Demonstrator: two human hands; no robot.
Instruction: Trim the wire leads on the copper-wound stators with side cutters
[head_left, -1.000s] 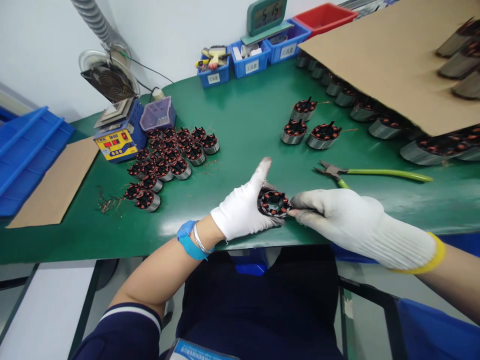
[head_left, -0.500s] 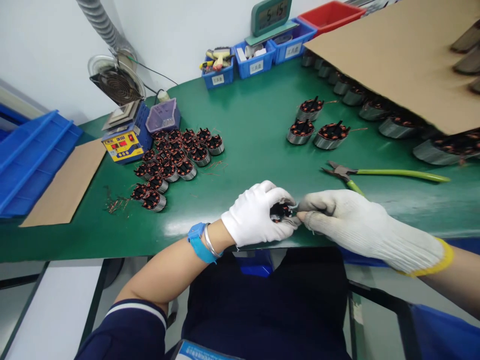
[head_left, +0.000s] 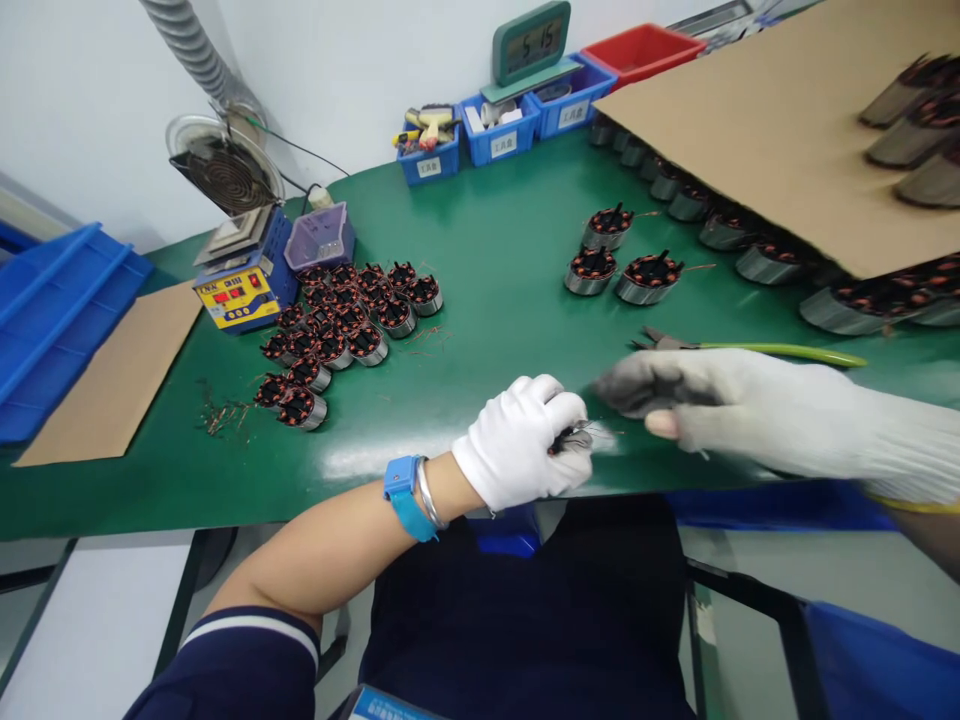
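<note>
Fingers of the left hand [head_left: 521, 445] hug a coil ring [head_left: 559, 441] (hold it snug, thin wires [head_left: 600, 428] poking out); the right hand [head_left: 720, 408] spreads loose.

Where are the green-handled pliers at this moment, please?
In the head view, the green-handled pliers lie right of centre on the green table, partly behind the right hand.

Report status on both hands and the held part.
Left hand wrapped around wound core, mostly hidden. Right hand open, apart from it. Pliers just beyond right hand, partly hidden.
</note>
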